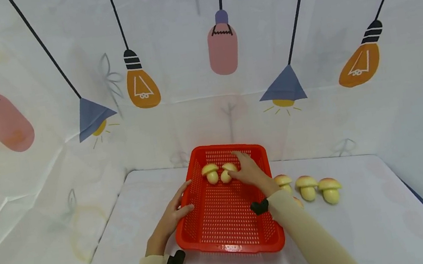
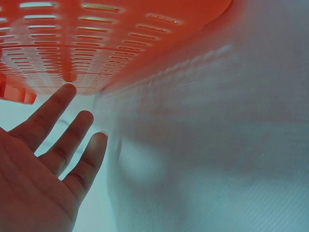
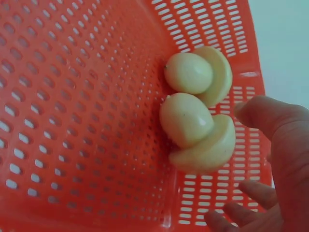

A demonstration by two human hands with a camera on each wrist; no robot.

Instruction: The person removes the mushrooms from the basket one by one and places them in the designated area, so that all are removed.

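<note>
A red slotted plastic basket (image 1: 224,214) sits in front of me. Two yellow toy mushrooms, a left one (image 1: 211,174) and a right one (image 1: 228,173), lie side by side against its far wall. My right hand (image 1: 248,172) reaches into the basket beside the right mushroom, fingers spread and nothing in its grasp; the right wrist view shows its thumb (image 3: 270,113) apart from the mushroom caps. At the basket's left side, my left hand (image 1: 170,218) rests near the rim with straight, parted fingers. The left wrist view shows those fingers (image 2: 53,113) under the basket's slotted side.
Several more toy mushrooms (image 1: 307,187) stand on the white table (image 1: 377,226) to the right of the basket, one partly hidden by my right sleeve. Behind the table hangs a white backdrop (image 1: 193,121) printed with lamps and bulbs.
</note>
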